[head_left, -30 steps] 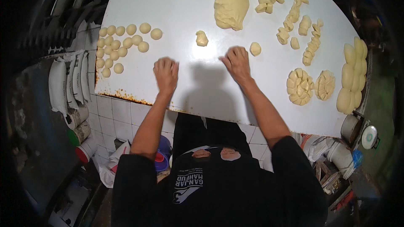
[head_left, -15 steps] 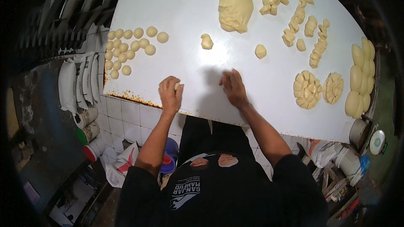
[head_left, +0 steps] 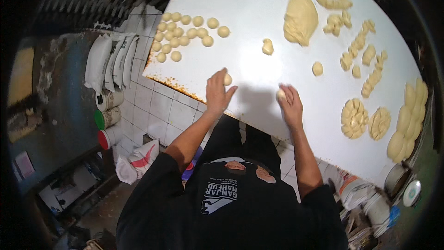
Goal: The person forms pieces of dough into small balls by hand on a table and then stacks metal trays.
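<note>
worn clothing: black t-shirt [head_left: 273,213]; white lettering [head_left: 222,190] on the shirt's front; coloured printed picture [head_left: 237,165] near the shirt's hem; short black sleeves [head_left: 159,180] at the shirt's sides; black trousers [head_left: 231,139] below the shirt.

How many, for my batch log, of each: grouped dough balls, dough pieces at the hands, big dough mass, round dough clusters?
Small pale round dough balls, grouped left: 20
Handled pale dough pieces: 2
Large pale dough mass: 1
Round pale dough clusters: 2
Total: 25

Dough pieces [head_left: 301,21] on white table [head_left: 231,0]
</note>
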Motion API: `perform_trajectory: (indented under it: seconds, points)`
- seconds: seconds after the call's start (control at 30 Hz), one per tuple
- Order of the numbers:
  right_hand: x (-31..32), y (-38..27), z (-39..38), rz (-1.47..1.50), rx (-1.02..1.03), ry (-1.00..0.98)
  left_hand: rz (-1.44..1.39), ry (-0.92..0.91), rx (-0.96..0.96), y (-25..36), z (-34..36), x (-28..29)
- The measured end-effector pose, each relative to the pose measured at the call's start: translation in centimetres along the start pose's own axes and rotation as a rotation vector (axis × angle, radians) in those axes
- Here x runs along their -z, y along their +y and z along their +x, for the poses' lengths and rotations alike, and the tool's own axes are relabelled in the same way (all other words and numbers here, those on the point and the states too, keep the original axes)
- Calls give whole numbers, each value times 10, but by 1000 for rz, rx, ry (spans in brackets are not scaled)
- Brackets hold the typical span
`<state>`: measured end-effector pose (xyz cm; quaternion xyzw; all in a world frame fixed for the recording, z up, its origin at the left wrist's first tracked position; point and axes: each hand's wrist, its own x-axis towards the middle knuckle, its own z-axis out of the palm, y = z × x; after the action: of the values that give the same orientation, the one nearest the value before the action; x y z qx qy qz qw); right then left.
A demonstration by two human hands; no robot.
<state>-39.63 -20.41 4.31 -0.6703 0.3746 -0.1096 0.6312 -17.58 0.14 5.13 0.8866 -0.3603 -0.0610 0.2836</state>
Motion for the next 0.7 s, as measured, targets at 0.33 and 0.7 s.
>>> perform_trajectory:
  seconds: [0.33, 0.7]
  points:
    - [-114, -130, 46, -638, 395, -154, -359, 254, 32, -59, 21, 47]
    - [-243, -71, 63, -820, 842, -498, -439, 5, 98, -156, -20, 112]
